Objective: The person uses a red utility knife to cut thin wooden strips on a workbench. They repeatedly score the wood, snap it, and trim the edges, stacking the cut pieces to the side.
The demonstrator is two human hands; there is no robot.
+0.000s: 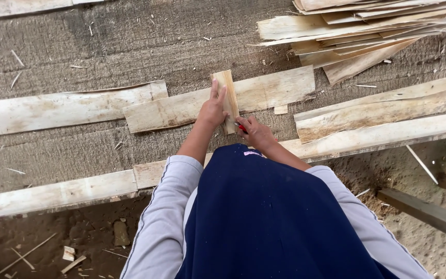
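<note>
Under the left hand [213, 107], a short upright strip of pale wood veneer [226, 98] lies across a long veneer sheet [218, 101] on the rough grey bench [104, 41]. The left hand's fingers are spread flat, pressing the short strip down. Just beside it to the right, the right hand [256, 133] is closed around a small red-handled tool [240, 127], its tip touching the strip's lower edge. Another long sheet [52, 109] lies well to the left of the left hand. Beyond the right hand, further right, lie more veneer strips [372, 109], and a loose stack of veneer [367, 28] sits up and away from it.
</note>
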